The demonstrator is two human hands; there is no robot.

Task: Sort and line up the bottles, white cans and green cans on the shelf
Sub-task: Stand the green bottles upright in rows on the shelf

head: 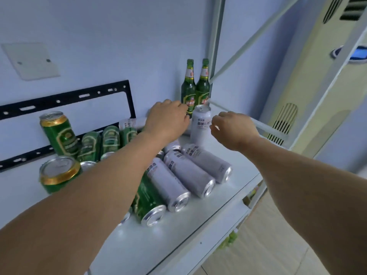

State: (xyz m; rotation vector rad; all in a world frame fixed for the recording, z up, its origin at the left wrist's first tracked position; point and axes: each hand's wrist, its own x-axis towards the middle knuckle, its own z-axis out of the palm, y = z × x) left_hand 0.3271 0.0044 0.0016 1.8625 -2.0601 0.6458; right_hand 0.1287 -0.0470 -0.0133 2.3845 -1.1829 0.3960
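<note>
Setting: a white shelf [198, 225] against a pale blue wall, seen from above and behind both bare forearms.
Bottles: two green glass bottles [195, 86] stand upright side by side, touching, in the back right corner of the shelf.
Standing white can [200, 124]: upright just in front of the bottles, its top toward the camera.
Lying white cans [190, 171]: several lie on their sides in a rough row in the middle of the shelf, bases toward the front edge; another white can lies further back, mostly hidden behind the left hand.
Lying green can [148, 203]: on its side next to the lying white cans, partly hidden under the left forearm.
Standing green cans [59, 133]: a cluster stands at the left, some along the wall, one nearer the front.
Left hand [167, 120]: reaches over the cans, back of the hand up, close to the left side of the standing white can; fingers point away and I cannot tell whether they hold anything.
Right hand [234, 130]: just to the right of the standing white can, fingers loosely curled, holding nothing.
Behind: a black metal bracket [65, 98] is fixed to the wall.
</note>
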